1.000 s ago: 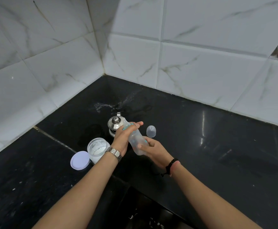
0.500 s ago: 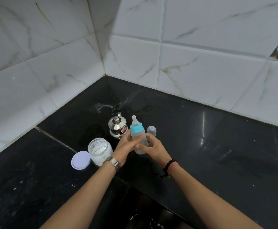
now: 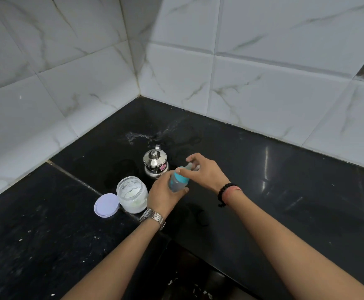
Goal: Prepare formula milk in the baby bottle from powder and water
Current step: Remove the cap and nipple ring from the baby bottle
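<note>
Baby bottle (image 3: pixel 177 183) held above black countertop (image 3: pixel 285 191), tilted, teal collar and teat toward upper right. Contents look greyish; level not readable. Left hand (image 3: pixel 163 194) wrapped around lower body of bottle, fingers closed on it, thumb at near side. Steel watch (image 3: pixel 152 218) on left wrist. Right hand (image 3: pixel 202 172) over bottle top, fingers loosely curled, index finger lying across teal collar, teat showing between fingers; firm grip or mere contact cannot be told. Black bead bracelet (image 3: pixel 224 192) with reddish thread on right wrist.

Powder jar (image 3: pixel 132 194) standing open just left of left hand, white powder inside, residue on inner wall. Jar lid (image 3: pixel 106 205) flat on counter, touching or just beside jar on its left side. Small steel lidded pot (image 3: pixel 155 163) behind jar and bottle, knob on lid, pink sticker on side, near left hand's knuckles. Whitish splash marks (image 3: pixel 137 135) on counter behind pot, toward corner of white marbled wall tiles (image 3: pixel 263 83). Bottle's clear cap hidden behind right hand, if present.
</note>
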